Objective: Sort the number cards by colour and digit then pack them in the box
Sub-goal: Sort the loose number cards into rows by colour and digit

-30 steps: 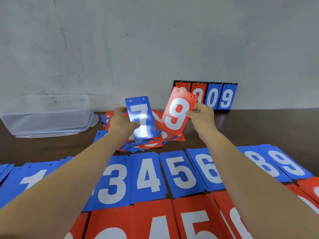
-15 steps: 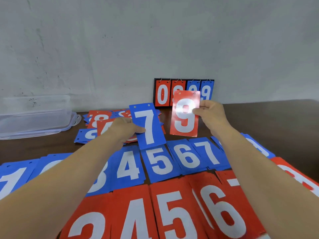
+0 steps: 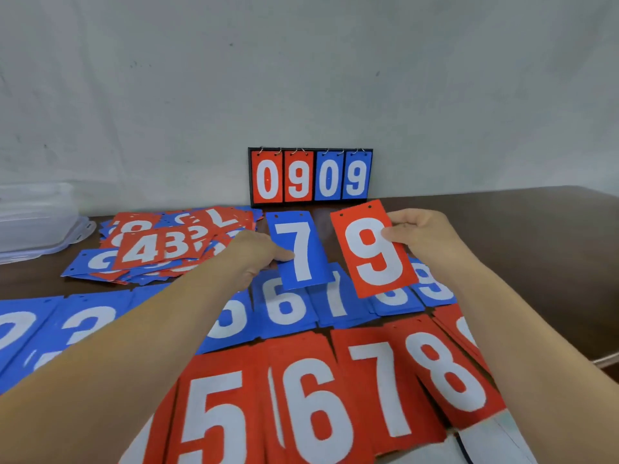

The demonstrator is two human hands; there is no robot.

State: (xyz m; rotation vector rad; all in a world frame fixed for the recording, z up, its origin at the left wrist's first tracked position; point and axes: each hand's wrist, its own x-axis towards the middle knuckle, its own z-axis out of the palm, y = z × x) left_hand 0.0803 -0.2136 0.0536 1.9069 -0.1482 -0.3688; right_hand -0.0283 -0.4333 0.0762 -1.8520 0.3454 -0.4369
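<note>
In the last sec I brought both cards away from the unsorted heap [image 3: 160,249] at the far edge of the tabletop [image 3: 522,236] and down toward my sorted rows. My L hand [image 3: 258,254] pinched the blue 7 card [image 3: 301,251] by its left side, thumb on the face. The card hung just above the blue 7 pile [image 3: 335,301], not yet laid on it. My R hand [image 3: 425,236] pinched the red 9 card [image 3: 373,251] by its right side. It hung over the blue 8 pile [image 3: 392,299], so not over its own place yet.

The red row lay nearer to me. The red 9 pile, I judged, was the one half-seen past the red 8 pile [image 3: 449,373] toward the right edge, so the R hand had to come back and right a bit.

For the task this meant 2 more cards were abt to be sorted. But the heap was thick w/ mixed cards, so sorting was far from done. The box [image 3: 37,226] stood at the far left edge, w/ no card in it that I could see; packing not started.
</note>
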